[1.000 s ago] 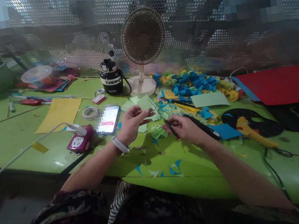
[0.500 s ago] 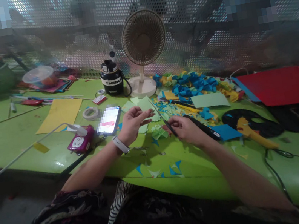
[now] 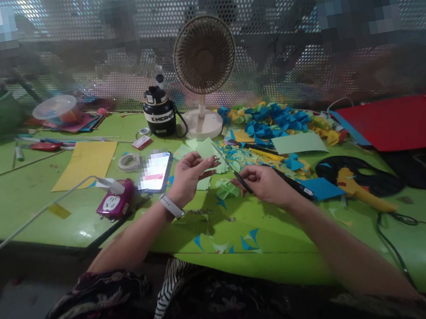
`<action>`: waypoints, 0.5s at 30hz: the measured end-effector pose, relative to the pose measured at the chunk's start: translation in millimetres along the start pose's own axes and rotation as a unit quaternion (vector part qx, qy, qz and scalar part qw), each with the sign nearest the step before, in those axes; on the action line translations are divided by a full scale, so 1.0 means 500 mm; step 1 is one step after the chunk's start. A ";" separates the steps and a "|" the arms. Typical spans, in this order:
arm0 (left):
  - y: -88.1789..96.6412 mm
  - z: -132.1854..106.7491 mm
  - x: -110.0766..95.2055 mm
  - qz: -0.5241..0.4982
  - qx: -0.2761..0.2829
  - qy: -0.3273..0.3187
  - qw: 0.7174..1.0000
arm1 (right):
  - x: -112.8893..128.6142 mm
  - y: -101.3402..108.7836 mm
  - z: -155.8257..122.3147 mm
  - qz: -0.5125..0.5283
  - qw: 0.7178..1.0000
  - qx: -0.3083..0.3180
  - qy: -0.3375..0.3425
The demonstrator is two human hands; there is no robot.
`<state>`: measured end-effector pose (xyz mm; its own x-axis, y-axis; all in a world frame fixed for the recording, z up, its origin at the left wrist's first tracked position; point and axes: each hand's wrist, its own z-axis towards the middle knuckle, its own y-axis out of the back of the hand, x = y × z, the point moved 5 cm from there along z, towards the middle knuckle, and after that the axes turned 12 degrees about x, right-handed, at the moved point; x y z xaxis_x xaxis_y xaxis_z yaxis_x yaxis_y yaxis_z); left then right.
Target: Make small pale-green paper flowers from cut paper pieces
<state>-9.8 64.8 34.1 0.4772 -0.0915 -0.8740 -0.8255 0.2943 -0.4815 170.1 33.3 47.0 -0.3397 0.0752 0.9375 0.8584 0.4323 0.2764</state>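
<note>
My right hand (image 3: pixel 264 186) is closed round the dark handle of slim scissors (image 3: pixel 237 173), whose thin blade points up and left. Level with the blade, my left hand (image 3: pixel 193 176) has its fingers stretched out and slightly apart, and I see nothing held in them. Light green paper sheets (image 3: pixel 205 150) lie just behind its fingertips. Beneath the scissors and beside my right fingertips is a folded light green paper piece (image 3: pixel 227 188). Small blue and green paper scraps (image 3: pixel 247 242) are scattered near the table edge.
A fan (image 3: pixel 203 55) and a black bottle (image 3: pixel 160 111) stand at the back. Heaped blue and yellow paper pieces (image 3: pixel 272 119) lie right of them. A lit phone (image 3: pixel 156 172) and a purple socket block (image 3: pixel 114 203) are on the left, a yellow glue gun (image 3: pixel 361 192) on the right.
</note>
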 end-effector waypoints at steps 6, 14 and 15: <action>-0.005 -0.002 0.011 0.012 0.027 0.008 1.000 | 0.013 -0.003 -0.007 0.008 1.000 -0.002 0.000; -0.005 -0.002 0.013 0.026 0.034 -0.001 0.999 | 0.010 -0.003 -0.005 0.004 1.000 0.005 -0.008; -0.004 -0.001 0.014 0.027 0.034 0.000 0.999 | 0.009 -0.004 -0.005 0.004 1.000 0.006 -0.009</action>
<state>-5.0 63.2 28.6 0.4328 -0.0739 -0.8984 -0.8278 0.3619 -0.4286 168.0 30.7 51.3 -0.3403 0.0954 0.9355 0.8567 0.4416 0.2666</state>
